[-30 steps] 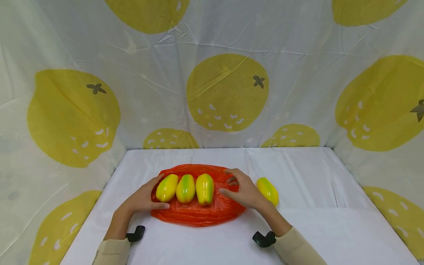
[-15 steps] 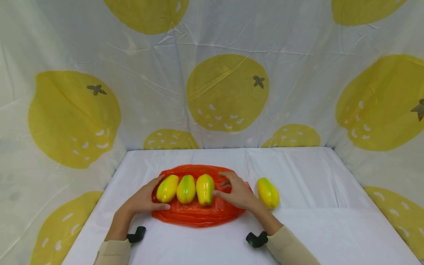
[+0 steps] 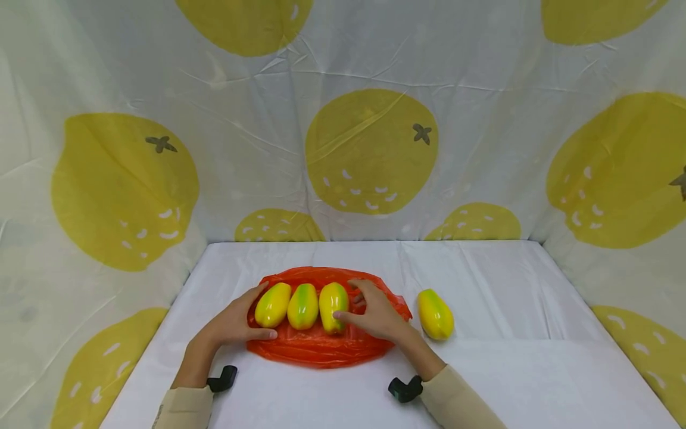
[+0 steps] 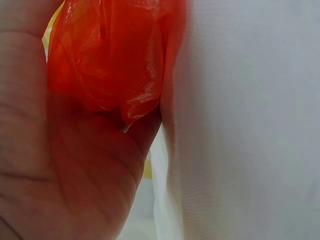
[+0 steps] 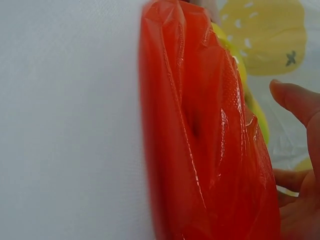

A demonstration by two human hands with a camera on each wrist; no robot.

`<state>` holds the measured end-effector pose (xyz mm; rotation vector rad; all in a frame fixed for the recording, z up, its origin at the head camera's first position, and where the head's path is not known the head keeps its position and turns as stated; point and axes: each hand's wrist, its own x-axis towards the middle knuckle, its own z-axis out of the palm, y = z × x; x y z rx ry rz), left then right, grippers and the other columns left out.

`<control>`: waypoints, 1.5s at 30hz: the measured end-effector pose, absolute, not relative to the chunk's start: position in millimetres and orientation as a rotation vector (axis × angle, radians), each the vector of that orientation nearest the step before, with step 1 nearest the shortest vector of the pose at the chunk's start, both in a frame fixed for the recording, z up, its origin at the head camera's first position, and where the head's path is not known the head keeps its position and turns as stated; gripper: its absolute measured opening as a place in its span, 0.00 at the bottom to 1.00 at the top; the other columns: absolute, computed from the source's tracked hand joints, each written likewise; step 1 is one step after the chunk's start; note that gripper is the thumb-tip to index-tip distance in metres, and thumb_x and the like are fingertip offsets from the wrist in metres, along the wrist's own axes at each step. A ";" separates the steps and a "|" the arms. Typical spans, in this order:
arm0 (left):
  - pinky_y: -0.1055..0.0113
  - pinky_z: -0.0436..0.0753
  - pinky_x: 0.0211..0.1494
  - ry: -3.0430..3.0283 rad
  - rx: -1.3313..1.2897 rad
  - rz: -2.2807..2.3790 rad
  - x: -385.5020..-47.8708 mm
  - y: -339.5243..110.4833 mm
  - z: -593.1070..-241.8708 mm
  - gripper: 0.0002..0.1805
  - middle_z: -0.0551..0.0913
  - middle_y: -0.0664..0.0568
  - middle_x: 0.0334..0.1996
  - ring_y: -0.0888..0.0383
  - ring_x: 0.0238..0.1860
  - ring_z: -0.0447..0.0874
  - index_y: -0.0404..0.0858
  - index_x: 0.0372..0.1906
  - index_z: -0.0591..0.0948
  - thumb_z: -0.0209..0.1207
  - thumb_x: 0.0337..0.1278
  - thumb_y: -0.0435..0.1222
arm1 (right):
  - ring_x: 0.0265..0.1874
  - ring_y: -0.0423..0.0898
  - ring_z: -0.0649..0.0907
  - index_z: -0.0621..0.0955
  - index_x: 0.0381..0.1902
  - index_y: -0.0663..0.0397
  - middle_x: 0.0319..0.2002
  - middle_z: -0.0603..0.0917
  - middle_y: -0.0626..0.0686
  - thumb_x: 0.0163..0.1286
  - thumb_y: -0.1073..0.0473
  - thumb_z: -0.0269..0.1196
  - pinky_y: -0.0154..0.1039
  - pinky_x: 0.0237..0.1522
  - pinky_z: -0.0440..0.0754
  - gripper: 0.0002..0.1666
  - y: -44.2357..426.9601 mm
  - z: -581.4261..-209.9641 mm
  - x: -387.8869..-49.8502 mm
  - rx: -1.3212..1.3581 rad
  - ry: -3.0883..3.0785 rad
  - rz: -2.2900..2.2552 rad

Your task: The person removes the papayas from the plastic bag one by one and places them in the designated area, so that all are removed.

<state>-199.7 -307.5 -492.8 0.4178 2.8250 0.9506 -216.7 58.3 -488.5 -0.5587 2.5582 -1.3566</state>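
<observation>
Left hand point(image 3: 233, 322): at the left end of the red bag point(image 3: 316, 353), thumb extended along the near side, fingers reaching toward the far side, the bag's end between them. Most fingertips are hidden by plastic; whether they pinch it, cannot tell. In the left wrist view the palm faces the crumpled plastic and the thumb is cut off by the frame.

Right hand point(image 3: 377, 313): over the bag's right part, palm turned inward, fingers loosely bent and apart from the thumb, nothing grasped. In the head view the thumb tip overlaps the rightmost fruit point(image 3: 333, 298); contact cannot be confirmed. The right wrist view cuts this hand off at its right edge and shows the thumb raised clear of the fingers.

Bag contents: 3 glossy yellow-green fruits side by side within the bag's outline, namely the leftmost fruit point(image 3: 273, 305), just beside the left hand, the middle fruit point(image 3: 303, 307) and the rightmost. How deep they sit is hard to judge. The right wrist view shows yellow partly hidden behind red folds.

Farther out: 4th fruit point(image 3: 436, 316) on the white cloth point(image 3: 514, 375), right of the bag and apart from it. 2 beige sleeves point(image 3: 184, 408), cut off below. Behind: lemon-print curtain point(image 3: 482, 149), cropped at the top.
</observation>
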 end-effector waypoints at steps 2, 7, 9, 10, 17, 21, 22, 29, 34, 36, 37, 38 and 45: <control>0.35 0.75 0.69 2.824 0.406 0.944 -199.6 -307.4 -493.1 0.67 0.68 0.46 0.75 0.42 0.71 0.70 0.43 0.81 0.57 0.77 0.37 0.62 | 0.55 0.47 0.79 0.66 0.76 0.46 0.64 0.76 0.50 0.59 0.30 0.72 0.46 0.54 0.85 0.54 55.9 -489.4 -216.2 -0.550 2.552 -1.351; 0.34 0.75 0.69 2.825 0.395 0.940 -200.3 -307.8 -492.9 0.67 0.68 0.45 0.75 0.41 0.72 0.69 0.43 0.82 0.56 0.77 0.38 0.62 | 0.55 0.47 0.78 0.66 0.76 0.45 0.64 0.76 0.50 0.58 0.30 0.72 0.45 0.52 0.87 0.55 51.1 -492.0 -216.8 -0.528 2.564 -1.353; 0.34 0.75 0.69 2.824 0.390 0.941 -200.8 -307.5 -492.6 0.67 0.68 0.45 0.75 0.41 0.72 0.69 0.43 0.82 0.56 0.77 0.38 0.62 | 0.54 0.47 0.78 0.66 0.76 0.45 0.65 0.76 0.51 0.58 0.30 0.72 0.46 0.52 0.87 0.55 50.0 -491.8 -216.8 -0.517 2.568 -1.356; 0.34 0.74 0.69 2.825 0.391 0.938 -200.8 -307.4 -492.4 0.67 0.67 0.45 0.75 0.41 0.72 0.69 0.43 0.82 0.56 0.77 0.38 0.62 | 0.54 0.47 0.78 0.66 0.76 0.45 0.65 0.76 0.51 0.58 0.30 0.72 0.45 0.52 0.87 0.55 49.4 -491.6 -216.8 -0.511 2.568 -1.356; 0.33 0.73 0.70 2.825 0.407 0.947 -200.1 -307.1 -491.6 0.67 0.67 0.45 0.76 0.41 0.72 0.69 0.43 0.82 0.55 0.77 0.39 0.62 | 0.51 0.45 0.78 0.65 0.77 0.48 0.60 0.77 0.48 0.58 0.30 0.73 0.41 0.50 0.85 0.57 45.3 -493.2 -215.6 -0.540 2.561 -1.329; 0.34 0.74 0.69 2.825 0.407 0.956 -200.1 -307.7 -492.9 0.66 0.68 0.46 0.75 0.41 0.71 0.70 0.43 0.82 0.56 0.77 0.39 0.61 | 0.50 0.43 0.77 0.65 0.77 0.46 0.59 0.76 0.46 0.58 0.29 0.72 0.37 0.48 0.83 0.56 42.9 -497.9 -214.6 -0.567 2.571 -1.313; 0.35 0.75 0.69 2.824 0.403 0.954 -200.2 -307.7 -493.6 0.66 0.68 0.47 0.75 0.42 0.71 0.70 0.44 0.82 0.56 0.77 0.38 0.61 | 0.50 0.43 0.77 0.65 0.77 0.45 0.59 0.76 0.46 0.58 0.30 0.72 0.36 0.47 0.83 0.56 42.5 -498.8 -214.0 -0.570 2.566 -1.314; 0.35 0.75 0.70 2.816 0.402 0.967 -202.0 -306.4 -495.3 0.66 0.68 0.48 0.75 0.43 0.72 0.70 0.45 0.82 0.57 0.77 0.38 0.62 | 0.50 0.43 0.77 0.66 0.76 0.44 0.59 0.77 0.46 0.58 0.33 0.74 0.37 0.47 0.85 0.54 42.8 -499.2 -212.6 -0.553 2.547 -1.354; 0.34 0.74 0.70 2.823 0.404 0.964 -202.3 -306.2 -491.7 0.66 0.69 0.47 0.75 0.43 0.71 0.70 0.45 0.81 0.57 0.78 0.38 0.61 | 0.50 0.44 0.78 0.65 0.76 0.45 0.60 0.77 0.47 0.59 0.35 0.74 0.41 0.50 0.86 0.53 42.6 -497.2 -213.1 -0.538 2.541 -1.368; 0.34 0.74 0.70 2.824 0.407 0.956 -202.6 -306.5 -491.1 0.66 0.69 0.47 0.74 0.43 0.71 0.70 0.44 0.81 0.57 0.78 0.38 0.61 | 0.51 0.45 0.78 0.66 0.76 0.45 0.61 0.77 0.48 0.59 0.36 0.74 0.42 0.51 0.86 0.52 42.9 -496.1 -212.5 -0.527 2.538 -1.380; 0.34 0.74 0.70 2.823 0.407 0.954 -202.7 -306.6 -490.9 0.66 0.69 0.47 0.74 0.42 0.71 0.70 0.44 0.81 0.57 0.78 0.38 0.61 | 0.51 0.45 0.79 0.66 0.76 0.45 0.61 0.77 0.48 0.60 0.37 0.74 0.43 0.51 0.86 0.52 43.1 -495.6 -212.3 -0.524 2.534 -1.389; 0.34 0.74 0.70 2.824 0.406 0.952 -202.8 -306.6 -490.9 0.66 0.69 0.47 0.74 0.43 0.71 0.70 0.44 0.81 0.57 0.78 0.38 0.61 | 0.51 0.45 0.79 0.65 0.76 0.45 0.62 0.77 0.48 0.60 0.37 0.74 0.44 0.52 0.86 0.52 43.4 -495.0 -211.8 -0.521 2.530 -1.393; 0.35 0.75 0.69 2.816 0.401 0.958 -202.2 -307.0 -494.1 0.66 0.69 0.48 0.75 0.43 0.71 0.70 0.45 0.81 0.57 0.78 0.37 0.62 | 0.56 0.47 0.79 0.65 0.76 0.45 0.66 0.75 0.49 0.61 0.39 0.73 0.46 0.55 0.87 0.51 46.5 -489.2 -208.5 -0.524 2.511 -1.391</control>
